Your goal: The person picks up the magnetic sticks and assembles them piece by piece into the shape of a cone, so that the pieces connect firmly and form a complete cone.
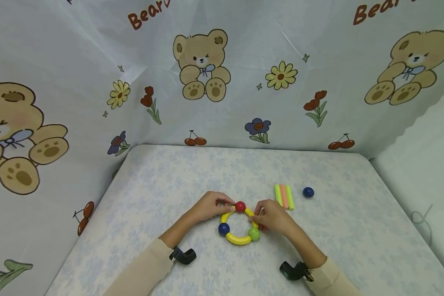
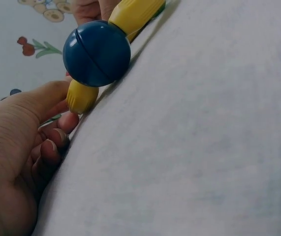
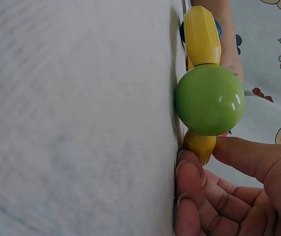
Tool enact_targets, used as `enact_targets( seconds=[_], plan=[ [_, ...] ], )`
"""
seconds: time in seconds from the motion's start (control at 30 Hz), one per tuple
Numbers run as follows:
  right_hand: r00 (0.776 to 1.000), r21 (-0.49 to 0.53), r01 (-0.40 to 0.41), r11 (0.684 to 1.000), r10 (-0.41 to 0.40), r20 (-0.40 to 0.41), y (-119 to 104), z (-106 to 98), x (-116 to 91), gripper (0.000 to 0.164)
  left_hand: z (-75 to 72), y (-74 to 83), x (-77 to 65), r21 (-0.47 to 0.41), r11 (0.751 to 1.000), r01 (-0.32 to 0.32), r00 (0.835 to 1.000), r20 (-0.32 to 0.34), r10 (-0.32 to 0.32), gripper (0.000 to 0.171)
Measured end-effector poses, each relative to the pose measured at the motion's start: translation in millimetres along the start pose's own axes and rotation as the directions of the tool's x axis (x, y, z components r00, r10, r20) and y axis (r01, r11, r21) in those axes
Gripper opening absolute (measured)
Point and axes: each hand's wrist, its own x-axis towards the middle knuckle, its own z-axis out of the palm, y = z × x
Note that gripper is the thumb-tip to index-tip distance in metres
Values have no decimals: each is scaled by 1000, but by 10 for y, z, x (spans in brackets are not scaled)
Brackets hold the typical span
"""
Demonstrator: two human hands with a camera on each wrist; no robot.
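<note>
A ring of curved yellow rods (image 1: 238, 239) joined by balls lies on the table in the head view. Its balls are red (image 1: 240, 206), blue (image 1: 223, 229) and green (image 1: 254, 234). My left hand (image 1: 213, 205) pinches the upper left yellow rod, between the red and blue balls. On the other side, my right hand (image 1: 271, 216) pinches the rod between red and green. The left wrist view has the blue ball (image 2: 96, 53) close up, just beyond the thumb. In the right wrist view the green ball (image 3: 209, 100) sits above the pinched rod end (image 3: 200, 146).
Beyond the right hand, yellow-green and pink straight sticks (image 1: 284, 197) lie side by side. A loose dark blue ball (image 1: 308, 192) rests to their right. The pale patterned table (image 1: 192, 168) meets a bear-print cloth (image 1: 229, 115) at its back edge.
</note>
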Motion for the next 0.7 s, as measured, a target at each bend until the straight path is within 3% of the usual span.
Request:
enact_targets(
  seconds=[0.2,0.37,0.7],
  plan=[
    [997,-39,73,997,-74,-16,46,-96,20,17,-3,1,-3,-32,999,-7,1000,-4,7,15],
    [989,-9,119,993,-119,-89,107,-344,-6,15,7,23,1,-42,999,-5,1000,-6,5,14],
    [968,-18,24,1000,-28,-248,329,-900,-125,25,-28,-12,-18,-33,999,-16,999,30,17,20]
  ],
)
